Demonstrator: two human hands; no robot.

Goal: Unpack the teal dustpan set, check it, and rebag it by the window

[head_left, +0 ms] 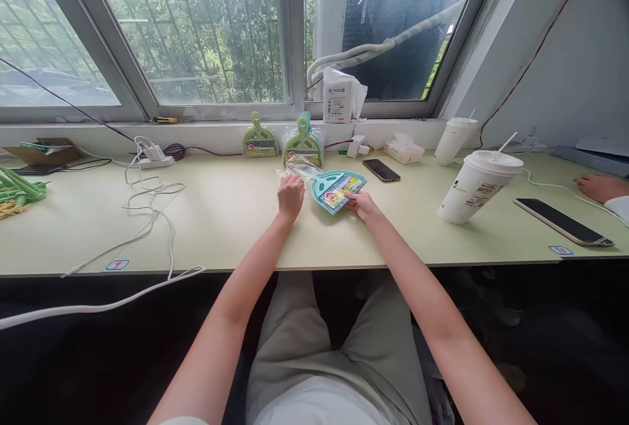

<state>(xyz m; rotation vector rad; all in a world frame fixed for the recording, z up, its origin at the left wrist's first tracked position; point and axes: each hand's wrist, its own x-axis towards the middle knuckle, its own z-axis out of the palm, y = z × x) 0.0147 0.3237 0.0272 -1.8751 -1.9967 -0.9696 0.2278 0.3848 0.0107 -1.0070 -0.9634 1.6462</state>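
Observation:
Just above the table, my right hand (pixel 361 205) is closed on the lower edge of a small teal dustpan (pixel 323 183) with a colourful label. Clear plastic wrap (pixel 301 166) lies around its handle end. My left hand (pixel 291 196) is closed on that wrap, left of the dustpan; its fingertips are partly hidden. Behind them, more green dustpans (pixel 303 143) in clear bags lean together against the window sill. Another green dustpan (pixel 259 139) with a label leans there to their left.
A phone (pixel 381 170) and a tissue pack (pixel 403 148) lie behind my right hand. Two white lidded cups (pixel 479 186) stand to the right, near a second phone (pixel 563 222) and another person's hand (pixel 602 187). White cables (pixel 152 209) trail over the table's left side.

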